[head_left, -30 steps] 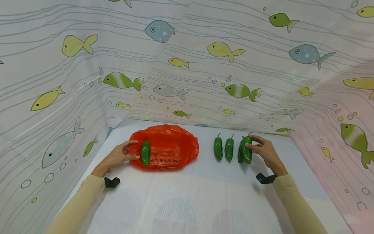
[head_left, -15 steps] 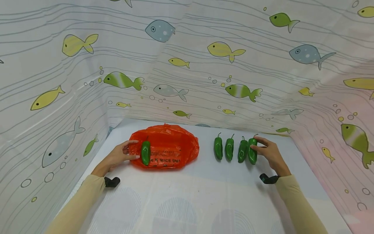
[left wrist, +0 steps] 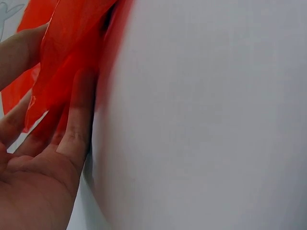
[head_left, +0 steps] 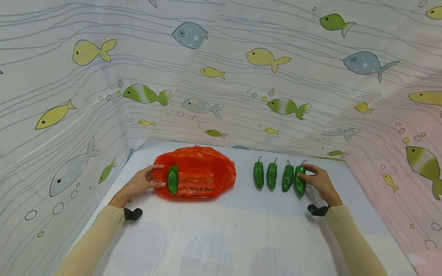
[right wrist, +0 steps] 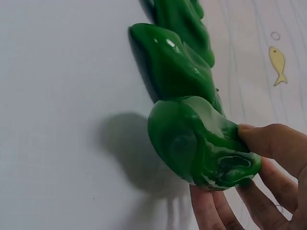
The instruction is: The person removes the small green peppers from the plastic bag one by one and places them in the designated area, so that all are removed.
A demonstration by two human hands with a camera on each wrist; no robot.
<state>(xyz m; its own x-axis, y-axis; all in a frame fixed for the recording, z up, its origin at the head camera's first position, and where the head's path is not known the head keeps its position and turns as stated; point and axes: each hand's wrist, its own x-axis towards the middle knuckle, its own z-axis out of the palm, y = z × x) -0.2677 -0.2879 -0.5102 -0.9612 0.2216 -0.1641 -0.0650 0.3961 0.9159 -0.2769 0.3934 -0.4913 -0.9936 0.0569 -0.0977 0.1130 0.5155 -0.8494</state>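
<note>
My right hand (head_left: 319, 183) pinches a green chili pepper (head_left: 299, 186) between thumb and fingers, at the right end of a row. Three other green peppers (head_left: 271, 176) lie beside it, stems away from me. In the right wrist view the held pepper (right wrist: 192, 139) has a shadow beside it on the surface. My left hand (head_left: 136, 186) rests at the left edge of a red plastic bag (head_left: 221, 180), thumb and fingers apart. Thin red plastic (left wrist: 67, 52) drapes over fairly straight fingers (left wrist: 76, 120) in the left wrist view. Another green pepper (head_left: 172, 180) lies at the bag's left side.
A white cloth with pale round patterns covers the table (head_left: 228, 226). Fish-printed sheets (head_left: 221, 92) rise at the back and both sides. Black wrist cameras (head_left: 132, 214) are strapped on both wrists.
My right hand has moved the pepper to the right, from over its neighbour to beside it at the row's end. The left hand and bag stay in place.
</note>
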